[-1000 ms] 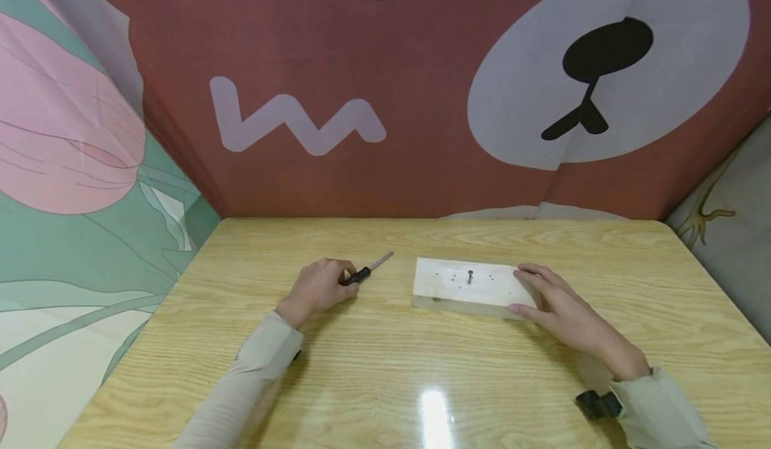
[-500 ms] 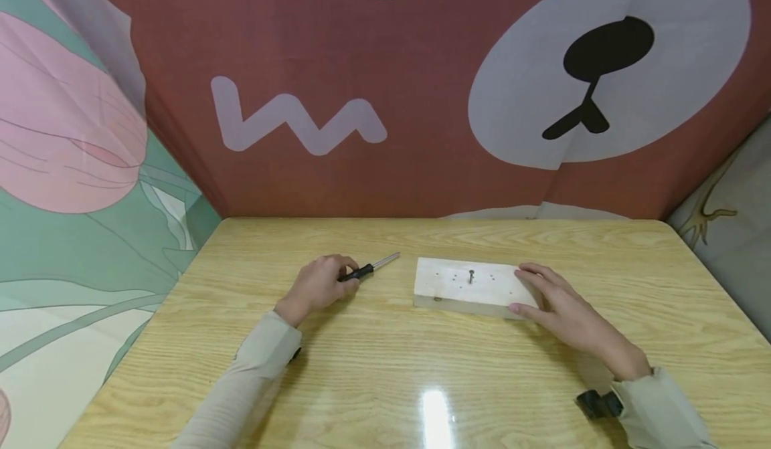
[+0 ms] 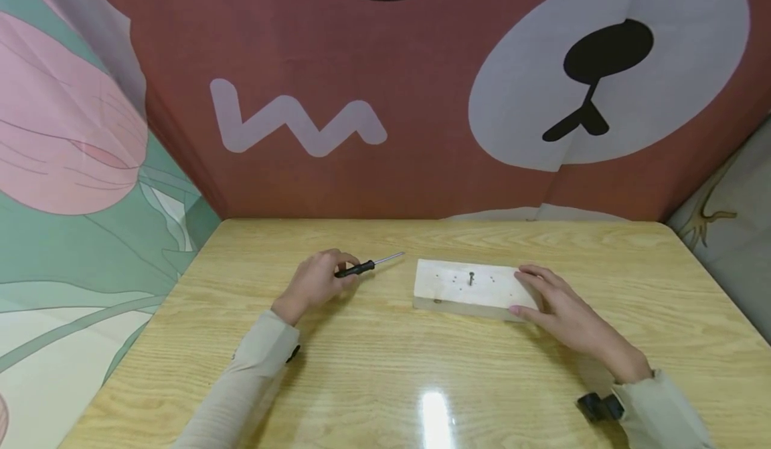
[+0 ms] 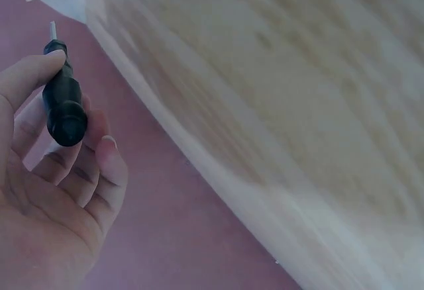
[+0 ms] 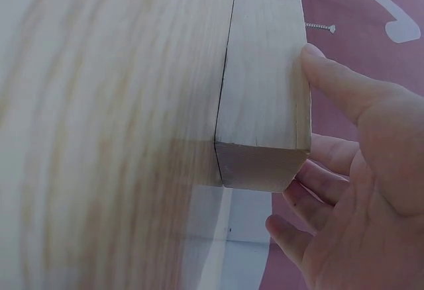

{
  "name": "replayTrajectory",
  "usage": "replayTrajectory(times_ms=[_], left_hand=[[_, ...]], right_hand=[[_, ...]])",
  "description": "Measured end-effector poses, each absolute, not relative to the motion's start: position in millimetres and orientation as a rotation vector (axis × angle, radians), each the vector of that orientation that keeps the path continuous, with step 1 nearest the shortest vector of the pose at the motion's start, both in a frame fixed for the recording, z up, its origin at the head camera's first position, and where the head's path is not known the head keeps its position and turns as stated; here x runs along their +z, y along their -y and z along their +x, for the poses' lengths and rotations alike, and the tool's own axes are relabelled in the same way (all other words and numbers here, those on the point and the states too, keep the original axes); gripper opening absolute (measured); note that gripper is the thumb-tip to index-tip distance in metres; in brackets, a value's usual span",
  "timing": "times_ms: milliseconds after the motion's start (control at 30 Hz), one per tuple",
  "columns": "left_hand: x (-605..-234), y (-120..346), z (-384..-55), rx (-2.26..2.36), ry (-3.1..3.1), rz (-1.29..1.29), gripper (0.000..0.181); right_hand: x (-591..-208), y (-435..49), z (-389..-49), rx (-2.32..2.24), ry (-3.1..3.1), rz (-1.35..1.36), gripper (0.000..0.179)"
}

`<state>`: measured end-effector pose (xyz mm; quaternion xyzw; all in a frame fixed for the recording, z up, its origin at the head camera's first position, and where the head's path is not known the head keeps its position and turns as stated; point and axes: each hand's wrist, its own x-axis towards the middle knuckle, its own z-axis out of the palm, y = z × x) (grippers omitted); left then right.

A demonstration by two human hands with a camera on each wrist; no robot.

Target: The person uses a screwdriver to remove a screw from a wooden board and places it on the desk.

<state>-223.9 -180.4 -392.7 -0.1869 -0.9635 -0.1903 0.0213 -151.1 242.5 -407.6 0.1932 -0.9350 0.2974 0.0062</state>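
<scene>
My left hand [image 3: 314, 280] pinches a screwdriver [image 3: 355, 270] by its black handle, above the left half of the table. Its metal shaft points right and slightly away, toward the wooden block [image 3: 448, 288]. In the left wrist view the thumb and fingers sit around the black handle [image 4: 63, 101], with the handle's butt end facing the camera. The pale block lies flat, with small holes in its top and a screw [image 3: 472, 278] standing upright in it. My right hand [image 3: 563, 312] holds the block's right end, thumb at the near edge and fingers at the far side.
The wood-grain table [image 3: 361, 382] carries the block. A printed cloth [image 3: 421, 181] rises along the table's back edge, and patterned cloth also hangs at the left and right. Black wrist straps [image 3: 599, 407] show below the sleeves.
The screwdriver has shifted right and slightly away in my left hand, and more of its handle now shows. My right hand and the block stay in place.
</scene>
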Motion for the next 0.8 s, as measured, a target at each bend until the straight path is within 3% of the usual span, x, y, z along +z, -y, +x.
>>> replayTrajectory(times_ms=[800], left_hand=[[-387.4,174.5,-219.9,-0.728,2.805,-0.639,0.021]], right_hand=[[-406.7,-241.3,-149.9,0.942,2.923,0.601,0.074]])
